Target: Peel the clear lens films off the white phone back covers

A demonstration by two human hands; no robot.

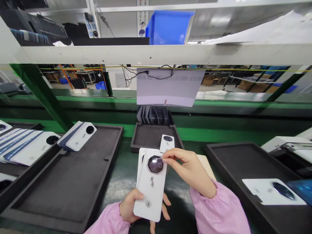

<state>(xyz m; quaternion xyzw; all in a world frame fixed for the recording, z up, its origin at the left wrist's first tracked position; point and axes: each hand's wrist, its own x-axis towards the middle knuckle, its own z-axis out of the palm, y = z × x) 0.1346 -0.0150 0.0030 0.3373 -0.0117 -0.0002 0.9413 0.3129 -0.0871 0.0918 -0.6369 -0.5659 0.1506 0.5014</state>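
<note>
My left hand grips the lower part of a white phone back cover, its thumb on the front edge and its fingers spread behind. A second white cover lies just under it, showing along the left side. The top cover has a dark round camera window in a silver frame and dark printed characters below. My right hand is closed in a pinch at the right rim of that window; what its fingertips hold is too small to tell. Behind the hands, another white cover rests by a small dark tray.
A black tray to the left bears a stack of white covers; more covers stand farther left. The small tray has dark panels behind it. In the right tray lies a white cover. A monitor hangs ahead.
</note>
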